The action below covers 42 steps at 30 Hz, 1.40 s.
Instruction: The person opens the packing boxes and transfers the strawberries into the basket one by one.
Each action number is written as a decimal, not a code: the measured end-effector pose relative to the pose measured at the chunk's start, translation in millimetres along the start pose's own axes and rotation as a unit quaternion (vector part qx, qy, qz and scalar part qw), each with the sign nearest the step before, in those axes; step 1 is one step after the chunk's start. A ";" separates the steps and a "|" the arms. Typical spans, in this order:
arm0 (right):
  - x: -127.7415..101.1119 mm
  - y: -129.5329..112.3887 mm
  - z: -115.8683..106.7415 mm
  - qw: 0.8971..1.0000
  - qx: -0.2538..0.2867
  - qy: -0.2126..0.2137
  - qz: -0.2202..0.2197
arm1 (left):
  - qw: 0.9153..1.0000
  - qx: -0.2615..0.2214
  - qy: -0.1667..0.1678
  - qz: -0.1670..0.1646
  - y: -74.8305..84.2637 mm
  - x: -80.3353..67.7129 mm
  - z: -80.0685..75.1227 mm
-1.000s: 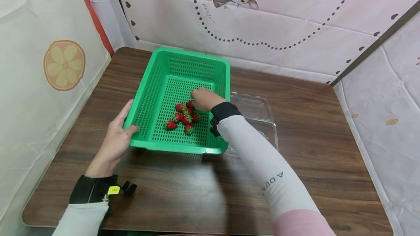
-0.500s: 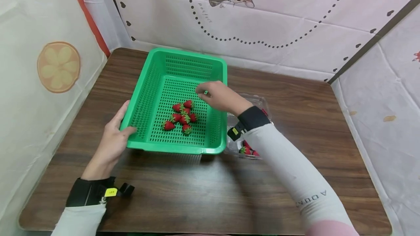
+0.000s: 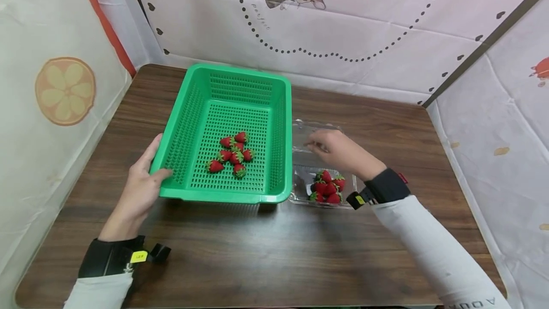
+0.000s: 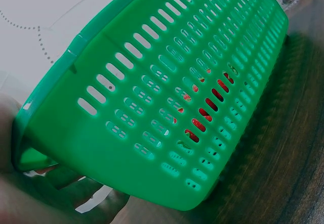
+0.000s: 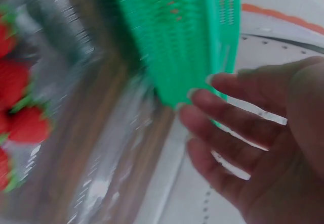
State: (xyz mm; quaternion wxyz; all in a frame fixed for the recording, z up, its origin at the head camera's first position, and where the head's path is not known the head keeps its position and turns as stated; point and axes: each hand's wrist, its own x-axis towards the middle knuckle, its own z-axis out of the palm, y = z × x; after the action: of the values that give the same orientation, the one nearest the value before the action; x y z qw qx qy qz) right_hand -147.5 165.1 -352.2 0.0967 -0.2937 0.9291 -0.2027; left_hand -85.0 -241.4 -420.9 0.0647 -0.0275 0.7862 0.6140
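Note:
My left hand (image 3: 143,180) grips the left rim of a green plastic basket (image 3: 283,147), thumb over the edge and fingers outside below it. Several strawberries (image 3: 237,157) lie in a cluster on the basket's slotted floor; some show red through the slots in the left wrist view. My right hand (image 3: 345,152) hovers over the hinged lid side of a clear plastic clamshell box (image 3: 300,190), fingers loosely bent with nothing between them. In the right wrist view its fingers (image 5: 228,118) are spread apart. More strawberries (image 3: 328,187) sit piled in the box's near half.
The brown wooden table (image 3: 274,256) carries both containers, the box just right of the basket. A printed white cloth (image 3: 364,13) hangs along the back and both sides of the table.
My right hand has moved right, out of the basket and over to the clear box, uncovering the strawberries there. My left hand keeps its grip on the basket's rim.

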 end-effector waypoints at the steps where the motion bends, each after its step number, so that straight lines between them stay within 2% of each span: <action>1: -4.6 4.1 2.2 1.000 -0.003 -0.012 0.005 | 1.000 0.001 0.001 0.000 -0.5 -0.2 -0.6; 7: -18.1 21.3 19.3 0.997 -0.015 -0.074 0.026 | 1.000 0.007 0.008 0.003 -2.9 -1.1 -3.6; 11: -20.4 25.2 30.4 0.990 -0.062 -0.118 0.040 | 1.000 0.005 0.008 0.004 -3.6 -1.2 -3.4; 14: -21.3 27.2 38.0 0.985 -0.102 -0.134 0.044 | 1.000 0.003 0.006 0.005 -3.9 -0.7 -2.6; 18: -22.0 31.5 46.0 0.983 -0.138 -0.118 0.028 | 1.000 0.001 0.004 0.003 -3.1 -0.4 -1.8; 26: -19.3 35.9 53.7 0.982 -0.161 -0.094 0.024 | 1.000 -0.003 0.004 -0.002 -2.4 0.8 -1.6; 34: -17.3 36.0 56.3 0.981 -0.171 -0.087 0.039 | 1.000 -0.012 0.001 -0.006 -0.8 1.7 -0.6; 42: -16.6 36.2 59.0 0.983 -0.165 -0.079 0.029 | 1.000 -0.018 -0.002 -0.013 0.3 1.1 -0.4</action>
State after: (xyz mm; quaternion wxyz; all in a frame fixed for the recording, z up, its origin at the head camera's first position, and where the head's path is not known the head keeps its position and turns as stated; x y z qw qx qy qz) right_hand -134.8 183.0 -419.9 0.1259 -0.2941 0.9472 -0.0197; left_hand -86.1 -241.7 -420.6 0.0742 -0.0378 0.7741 0.6276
